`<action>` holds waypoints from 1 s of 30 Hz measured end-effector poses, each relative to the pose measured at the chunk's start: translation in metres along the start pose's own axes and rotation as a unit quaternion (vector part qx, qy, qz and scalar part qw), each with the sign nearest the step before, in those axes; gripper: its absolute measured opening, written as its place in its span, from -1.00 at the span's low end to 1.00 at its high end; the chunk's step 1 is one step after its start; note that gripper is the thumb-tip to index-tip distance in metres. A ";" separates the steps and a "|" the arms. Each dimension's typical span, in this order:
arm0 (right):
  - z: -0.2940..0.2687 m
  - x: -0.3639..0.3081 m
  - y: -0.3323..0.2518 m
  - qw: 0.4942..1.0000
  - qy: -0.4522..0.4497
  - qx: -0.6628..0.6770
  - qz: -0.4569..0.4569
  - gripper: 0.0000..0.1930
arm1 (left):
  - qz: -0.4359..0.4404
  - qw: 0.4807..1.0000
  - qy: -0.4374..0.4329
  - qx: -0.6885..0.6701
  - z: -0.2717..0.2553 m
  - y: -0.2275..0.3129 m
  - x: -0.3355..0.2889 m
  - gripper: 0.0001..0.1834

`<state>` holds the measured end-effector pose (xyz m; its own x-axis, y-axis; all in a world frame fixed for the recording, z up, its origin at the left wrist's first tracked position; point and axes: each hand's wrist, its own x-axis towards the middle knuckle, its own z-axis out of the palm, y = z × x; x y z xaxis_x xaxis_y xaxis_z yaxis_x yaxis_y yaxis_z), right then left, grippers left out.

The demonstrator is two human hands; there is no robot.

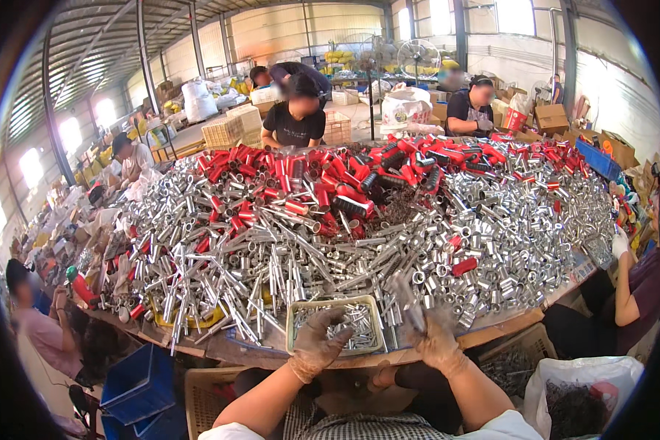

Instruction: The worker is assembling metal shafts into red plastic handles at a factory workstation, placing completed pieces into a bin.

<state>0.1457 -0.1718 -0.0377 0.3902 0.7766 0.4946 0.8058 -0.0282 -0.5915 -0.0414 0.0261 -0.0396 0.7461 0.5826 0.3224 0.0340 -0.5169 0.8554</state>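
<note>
My left hand point(319, 340), in a thin, pale glove, hangs over the left side of a shallow cream tray point(289, 323). Its fingers are curved and apart, with nothing visible between them. Inside the tray lie small silver metal pins point(353, 323). To the right of the tray, my gloved right hand point(438, 343) is raised at the table edge and partly smeared by motion. A blurred silver metal part point(416, 317) shows at its fingers; its exact kind cannot be made out. Beyond both hands spreads a heap of silver sockets and rods point(330, 257).
Red plastic tool handles point(352, 198) lie atop the heap's far side. Several people sit around the table. Blue crates point(136, 385) stand at lower left, a white sack point(579, 389) at lower right. A blue bin point(598, 159) rests at the far right.
</note>
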 end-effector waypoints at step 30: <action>0.037 -0.011 0.048 0.974 0.010 0.169 0.152 -0.40 | -0.002 0.828 -0.042 0.560 -0.016 -0.030 0.240 -0.22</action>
<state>0.1633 -0.1582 -0.0948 0.5991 0.7520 0.2749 0.4606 -0.0428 -0.8866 0.1258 0.1911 0.0184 0.7862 0.5648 0.2507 0.5967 -0.7994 -0.0701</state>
